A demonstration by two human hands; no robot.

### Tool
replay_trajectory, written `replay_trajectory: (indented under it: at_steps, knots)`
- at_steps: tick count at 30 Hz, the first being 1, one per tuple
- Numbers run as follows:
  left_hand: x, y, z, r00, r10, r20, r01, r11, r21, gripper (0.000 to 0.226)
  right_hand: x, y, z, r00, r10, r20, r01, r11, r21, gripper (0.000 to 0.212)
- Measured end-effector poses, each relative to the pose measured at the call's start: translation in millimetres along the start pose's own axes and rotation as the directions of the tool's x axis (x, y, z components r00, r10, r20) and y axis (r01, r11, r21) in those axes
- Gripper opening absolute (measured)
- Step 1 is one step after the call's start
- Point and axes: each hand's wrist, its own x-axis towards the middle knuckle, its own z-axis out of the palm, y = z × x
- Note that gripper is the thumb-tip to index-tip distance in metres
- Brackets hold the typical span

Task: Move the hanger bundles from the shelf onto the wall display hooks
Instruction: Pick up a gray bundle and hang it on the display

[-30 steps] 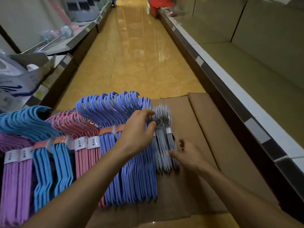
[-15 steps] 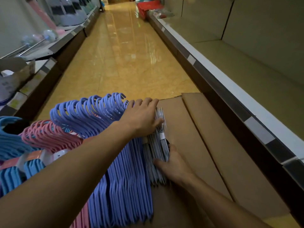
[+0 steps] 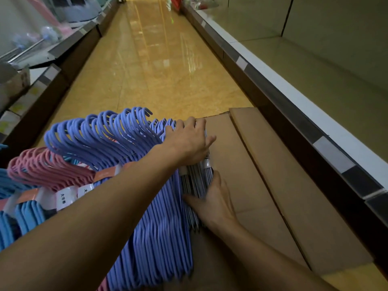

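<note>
A bundle of thin grey metal hangers [image 3: 196, 181] lies on flattened cardboard [image 3: 262, 175], pressed against a bundle of periwinkle plastic hangers [image 3: 147, 196]. My left hand [image 3: 189, 141] covers the hook end of the grey bundle, with its fingers curled over it. My right hand [image 3: 214, 198] grips the same bundle lower down, thumb along its right side. Pink hangers [image 3: 42, 166] and light blue hangers [image 3: 25, 219] lie further left, each with white labels.
An aisle of glossy yellow floor [image 3: 159, 66] runs ahead. A bare shelf [image 3: 315, 66] with a white-and-black front edge lines the right side. On the left, low shelves [image 3: 52, 66] hold boxes and blurred goods.
Both hands have closed on the grey bundle: the left slid forward over its hooks, the right moved up under its lower part. The view has moved closer and lower.
</note>
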Motion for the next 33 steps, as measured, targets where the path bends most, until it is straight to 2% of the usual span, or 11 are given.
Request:
replay_trajectory:
  at_steps: [4, 10, 13, 16, 21, 22, 24, 25, 27, 30, 33]
  knots:
    - [7, 15, 0, 1.000, 0.018, 0.026, -0.018, 1.000, -0.009, 0.058, 1, -14, 13, 0.990, 0.077, -0.122, -0.083, 0.995, -0.048, 0.117]
    - [10, 20, 0, 0.999, 0.040, 0.032, -0.038, 0.998, -0.056, 0.058, 3, -20, 31, 0.961, 0.149, -0.232, -0.195, 0.962, -0.190, 0.116]
    - [6, 15, -8, 0.998, 0.063, 0.031, -0.056, 0.982, -0.180, 0.055, 5, -19, 37, 0.949, 0.148, -0.277, -0.214, 0.951, -0.225, 0.111]
    - [0, 8, -16, 0.997, 0.075, -0.022, -0.078, 0.915, -0.395, 0.055, 6, -18, 40, 0.945, 0.132, -0.300, -0.211, 0.946, -0.246, 0.105]
    - [-9, -6, -9, 0.989, -0.058, -0.138, -0.067, 0.653, -0.754, 0.052, 8, -15, 34, 0.945, 0.105, -0.310, -0.183, 0.955, -0.235, 0.101]
    - [-9, -8, -6, 0.985, -0.131, -0.113, -0.021, 0.556, -0.831, 0.054, 8, -13, 32, 0.945, 0.096, -0.312, -0.176, 0.955, -0.241, 0.102]
    - [-7, -9, 1, 0.965, -0.262, 0.034, 0.105, 0.265, -0.959, 0.063, 7, -12, 28, 0.949, 0.077, -0.305, -0.160, 0.953, -0.257, 0.102]
    - [-7, -9, 5, 0.949, -0.296, 0.110, 0.149, 0.111, -0.983, 0.066, 7, -11, 27, 0.952, 0.071, -0.299, -0.154, 0.953, -0.261, 0.102]
    - [-10, -10, 9, 0.920, -0.333, 0.205, 0.185, -0.090, -0.979, 0.068, 7, -11, 26, 0.953, 0.061, -0.295, -0.144, 0.952, -0.269, 0.102]
    - [-17, -11, 14, 0.903, -0.361, 0.231, 0.170, -0.192, -0.966, 0.058, 7, -8, 24, 0.957, 0.034, -0.289, -0.120, 0.951, -0.285, 0.100]
    - [-18, -6, 17, 0.921, -0.304, 0.244, 0.168, -0.253, -0.953, 0.062, 5, -6, 23, 0.961, 0.030, -0.275, -0.108, 0.956, -0.272, 0.099]
